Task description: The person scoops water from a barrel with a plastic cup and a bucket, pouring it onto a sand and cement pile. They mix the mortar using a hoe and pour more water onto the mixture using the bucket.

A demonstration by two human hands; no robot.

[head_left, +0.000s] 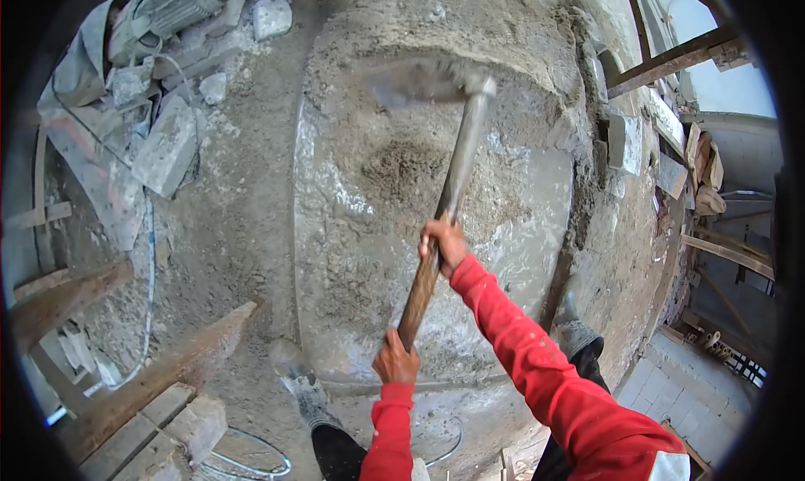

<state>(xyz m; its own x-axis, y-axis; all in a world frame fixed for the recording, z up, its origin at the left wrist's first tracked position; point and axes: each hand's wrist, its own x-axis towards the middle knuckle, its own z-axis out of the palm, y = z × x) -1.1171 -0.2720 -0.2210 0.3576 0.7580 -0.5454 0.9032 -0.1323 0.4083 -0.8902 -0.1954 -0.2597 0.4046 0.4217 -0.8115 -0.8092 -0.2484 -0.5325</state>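
A long-handled hoe (463, 158) reaches away from me over wet grey mortar (344, 267), its blade (419, 83) smeared by motion at the far end. My left hand (396, 362) is wrapped round the butt of the wooden handle. Farther up the shaft, my right hand (444, 244) also grips it, fingers closed. Below the blade lies a darker, crumbly patch of mix (402, 169). The blade's blur hides whether it touches the mortar heap (470, 32) behind it.
My boots (314, 397) stand at the near edge of the mortar bed. Rubble and concrete blocks (168, 145) lie at left, near a hose (151, 271). Wooden planks (180, 355) jut in at lower left. Timber beams (671, 62) and bricks (625, 144) are at right.
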